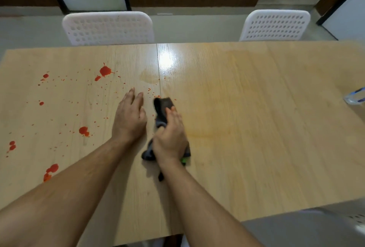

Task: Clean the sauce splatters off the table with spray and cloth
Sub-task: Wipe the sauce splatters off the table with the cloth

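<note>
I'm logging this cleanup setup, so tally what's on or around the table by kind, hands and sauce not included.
Chairs: 2, one white and another, both behind the table
Cloths: 1, dark, gripped by the right hand
Bottles: 1, at the right edge
Tables: 1
Total: 5

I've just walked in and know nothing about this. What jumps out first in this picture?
The bright red sauce splatters strewn over the left half of the pale wooden table catch the eye first. Near the middle, the right hand grips a dark grey cloth, while the left hand rests flat beside it. Two white perforated plastic chairs stand at the far edge.
</note>
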